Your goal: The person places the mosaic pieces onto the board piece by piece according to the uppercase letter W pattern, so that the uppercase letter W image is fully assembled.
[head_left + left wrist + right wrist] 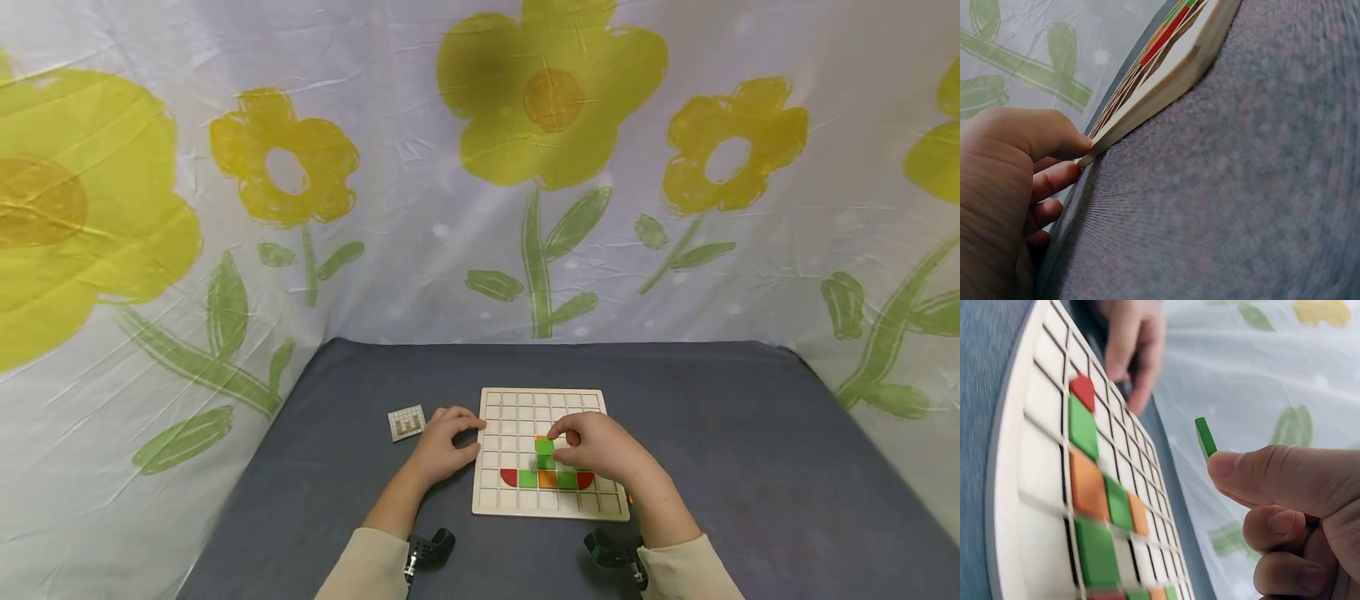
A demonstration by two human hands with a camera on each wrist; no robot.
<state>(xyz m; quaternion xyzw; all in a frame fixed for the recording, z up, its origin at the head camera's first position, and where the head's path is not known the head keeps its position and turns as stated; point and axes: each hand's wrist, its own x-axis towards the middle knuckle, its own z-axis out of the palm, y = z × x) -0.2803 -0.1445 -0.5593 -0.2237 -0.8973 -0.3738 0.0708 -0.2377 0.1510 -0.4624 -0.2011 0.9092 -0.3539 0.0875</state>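
A pale wooden grid board [510,414] lies on the dark cloth, bearing red, green and orange tiles. My left hand [447,442] rests at its left edge, thumb and index fingertip touching the rim a little apart. Over the board, my right hand [603,447] pinches a green tile [1205,437] between thumb and index finger, the tile raised above the surface. Below it on the board is a row with an orange tile [547,479] in the middle, green tiles either side and rounded red tiles [509,477] at the ends. My right hand hides some tiles.
A small pattern card [407,423] lies left of the board, just beyond my left hand. An orange piece [631,499] peeks out beside the board's right edge, partly behind my right wrist. A flower-printed curtain [405,250] hangs behind the table.
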